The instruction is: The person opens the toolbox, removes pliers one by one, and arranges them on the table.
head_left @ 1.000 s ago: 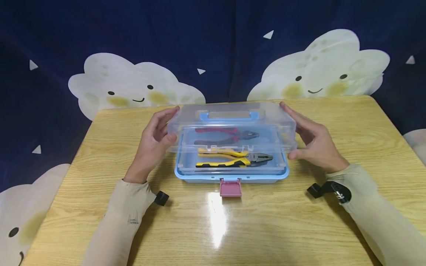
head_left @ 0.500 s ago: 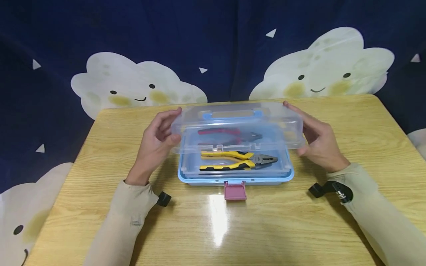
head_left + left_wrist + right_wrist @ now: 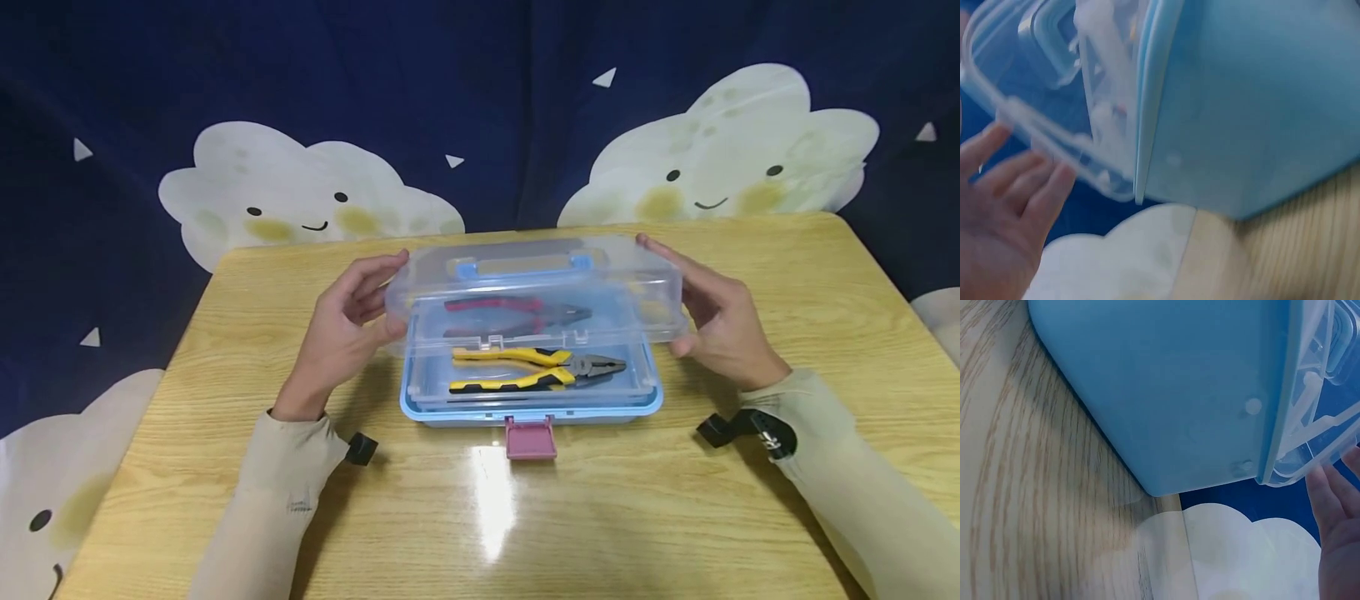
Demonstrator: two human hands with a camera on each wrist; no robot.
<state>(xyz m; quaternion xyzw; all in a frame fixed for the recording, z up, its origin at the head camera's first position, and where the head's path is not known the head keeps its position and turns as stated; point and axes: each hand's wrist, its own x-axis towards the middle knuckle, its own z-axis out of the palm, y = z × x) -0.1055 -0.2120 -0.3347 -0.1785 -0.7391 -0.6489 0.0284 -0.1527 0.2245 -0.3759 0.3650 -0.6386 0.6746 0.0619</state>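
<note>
A light blue toolbox point(image 3: 457, 421) sits on the table with its clear lid point(image 3: 660, 304) tilted partly up. My left hand point(image 3: 333, 337) grips the lid's left end, thumb at the front corner and fingers toward the back. At the opposite end my right hand point(image 3: 723, 329) holds it the same way. Inside, yellow-and-black pliers point(image 3: 517, 385) lie in plain sight below the lid's front edge. Red-handled pliers point(image 3: 495, 305) show blurred through the plastic behind them. In the left wrist view, fingers point(image 3: 1050, 194) touch the lid's rim.
A pink latch point(image 3: 531, 440) hangs down at the toolbox's front. The lid carries a blue carry handle point(image 3: 465, 268). The wooden table point(image 3: 420, 517) ends at a dark blue curtain point(image 3: 495, 100) with printed clouds. Each wrist wears a small black camera mount point(image 3: 362, 449).
Both hands have raised the lid's front edge slightly, so more of the yellow pliers is uncovered. The toolbox appears a little lower and further right in the view.
</note>
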